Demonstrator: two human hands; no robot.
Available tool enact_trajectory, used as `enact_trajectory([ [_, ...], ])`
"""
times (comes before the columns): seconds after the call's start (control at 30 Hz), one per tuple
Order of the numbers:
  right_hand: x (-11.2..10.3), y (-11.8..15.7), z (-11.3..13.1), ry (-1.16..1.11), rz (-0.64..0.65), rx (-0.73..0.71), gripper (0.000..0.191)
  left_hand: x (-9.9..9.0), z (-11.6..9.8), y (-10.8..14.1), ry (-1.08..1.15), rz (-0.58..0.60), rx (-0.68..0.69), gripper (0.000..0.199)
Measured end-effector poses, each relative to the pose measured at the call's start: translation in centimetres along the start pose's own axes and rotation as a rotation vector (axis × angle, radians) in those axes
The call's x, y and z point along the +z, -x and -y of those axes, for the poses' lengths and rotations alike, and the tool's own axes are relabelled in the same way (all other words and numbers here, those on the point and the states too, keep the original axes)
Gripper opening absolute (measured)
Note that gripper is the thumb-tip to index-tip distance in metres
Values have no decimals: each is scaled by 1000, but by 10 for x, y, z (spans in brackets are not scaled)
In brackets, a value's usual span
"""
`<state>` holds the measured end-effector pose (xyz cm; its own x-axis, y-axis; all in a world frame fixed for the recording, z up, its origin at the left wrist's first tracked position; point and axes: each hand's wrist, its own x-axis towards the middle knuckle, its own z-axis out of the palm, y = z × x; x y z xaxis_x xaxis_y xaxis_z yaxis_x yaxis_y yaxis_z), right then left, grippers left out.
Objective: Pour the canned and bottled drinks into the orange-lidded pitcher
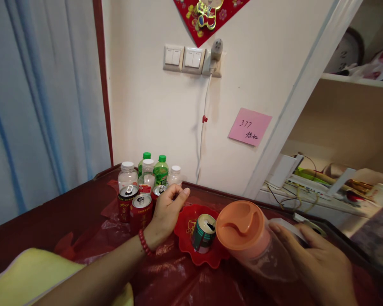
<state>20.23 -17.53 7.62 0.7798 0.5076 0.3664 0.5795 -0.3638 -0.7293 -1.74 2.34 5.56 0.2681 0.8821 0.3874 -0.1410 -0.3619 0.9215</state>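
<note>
My right hand (319,259) is wrapped round a clear plastic jug (268,259) with an orange lid (241,223), which tilts toward the left. Close by the lid, an opened green drink can (203,236) stands in a red scalloped plate (191,212). My left hand (170,208), with a red bead bracelet (145,242) at the wrist, is curled just left of the plate. Its fingertips are turned away, so whatever they hold is hidden. Partly behind that hand is a red can (158,191); two more, a dark red can (127,199) and a red can (141,212), stand beside it.
Green-capped bottles (161,170) and white-capped clear bottles (127,174) stand against the wall. A yellow cloth (32,276) lies at the front left on the red table cover (169,280). To the right, a shelf (325,197) holds a white router (306,185) and cables.
</note>
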Motion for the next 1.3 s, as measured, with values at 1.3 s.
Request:
enact_trajectory([
  [1.3,-1,0,2,21,3,-6,59,1,3,-1,-9,4,11,41],
])
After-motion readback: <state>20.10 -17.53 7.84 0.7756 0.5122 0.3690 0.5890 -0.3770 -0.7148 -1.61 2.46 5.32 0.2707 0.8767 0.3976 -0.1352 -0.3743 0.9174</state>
